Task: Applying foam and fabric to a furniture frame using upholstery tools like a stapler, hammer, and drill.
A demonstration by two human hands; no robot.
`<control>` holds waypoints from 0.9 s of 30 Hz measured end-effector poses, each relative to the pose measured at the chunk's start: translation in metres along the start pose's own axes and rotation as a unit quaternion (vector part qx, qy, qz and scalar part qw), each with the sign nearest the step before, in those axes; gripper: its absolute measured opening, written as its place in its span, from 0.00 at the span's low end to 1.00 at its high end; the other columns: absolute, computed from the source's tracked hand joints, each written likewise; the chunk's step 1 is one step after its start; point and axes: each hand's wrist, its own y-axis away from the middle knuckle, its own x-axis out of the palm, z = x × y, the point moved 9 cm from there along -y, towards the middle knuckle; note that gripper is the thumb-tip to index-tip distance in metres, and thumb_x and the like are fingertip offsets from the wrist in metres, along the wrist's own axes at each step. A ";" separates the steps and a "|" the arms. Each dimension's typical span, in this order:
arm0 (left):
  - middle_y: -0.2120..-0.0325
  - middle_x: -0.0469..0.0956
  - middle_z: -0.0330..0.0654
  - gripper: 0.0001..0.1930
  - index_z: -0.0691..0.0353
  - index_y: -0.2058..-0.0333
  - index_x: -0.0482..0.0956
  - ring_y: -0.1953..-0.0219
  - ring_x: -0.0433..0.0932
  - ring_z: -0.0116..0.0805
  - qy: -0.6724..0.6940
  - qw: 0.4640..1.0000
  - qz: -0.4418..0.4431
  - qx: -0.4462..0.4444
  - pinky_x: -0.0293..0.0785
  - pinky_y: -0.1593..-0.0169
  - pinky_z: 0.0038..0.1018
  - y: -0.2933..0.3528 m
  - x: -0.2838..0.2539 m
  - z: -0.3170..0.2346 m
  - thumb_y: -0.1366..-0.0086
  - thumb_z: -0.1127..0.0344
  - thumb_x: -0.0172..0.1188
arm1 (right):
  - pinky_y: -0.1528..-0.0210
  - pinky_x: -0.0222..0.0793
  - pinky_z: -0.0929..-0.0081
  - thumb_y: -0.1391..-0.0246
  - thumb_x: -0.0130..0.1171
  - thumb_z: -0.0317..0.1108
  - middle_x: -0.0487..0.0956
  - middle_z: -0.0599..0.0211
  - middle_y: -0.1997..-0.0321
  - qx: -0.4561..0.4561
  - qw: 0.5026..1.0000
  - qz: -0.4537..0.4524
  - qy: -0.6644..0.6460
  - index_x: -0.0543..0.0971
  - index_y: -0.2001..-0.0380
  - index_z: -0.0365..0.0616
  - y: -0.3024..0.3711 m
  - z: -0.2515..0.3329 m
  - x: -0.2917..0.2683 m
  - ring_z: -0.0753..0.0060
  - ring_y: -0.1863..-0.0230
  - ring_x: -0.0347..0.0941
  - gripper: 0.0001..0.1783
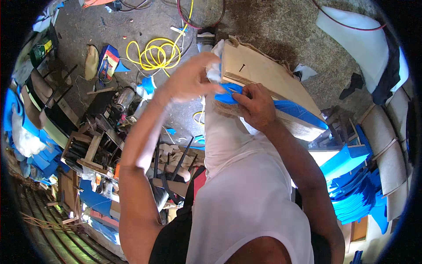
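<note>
Cloth (225,96), blue and bunched, is at the near left corner of a board (270,78). The right hand (257,105), half closed, pinches it with thumb and fingers. The left hand (189,79) is blurry, its fingers bent and next to the cloth, and I cannot tell if it has hold. Yellow hose (163,66) lies in loops on the floor (246,20)

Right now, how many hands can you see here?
2: the left hand, blurred, at the left of the blue piece, and the right hand pinching it from the right. No other hand shows.
</note>
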 end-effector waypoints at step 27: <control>0.55 0.78 0.37 0.18 0.56 0.54 0.82 0.44 0.73 0.35 -0.339 0.939 -0.056 -0.030 0.64 0.43 0.45 0.051 0.083 -0.087 0.36 0.51 0.62 | 0.35 0.64 0.49 0.33 0.47 0.56 0.71 0.44 0.36 0.250 0.949 0.185 0.040 0.69 0.38 0.37 0.066 -0.124 -0.017 0.41 0.37 0.68 0.34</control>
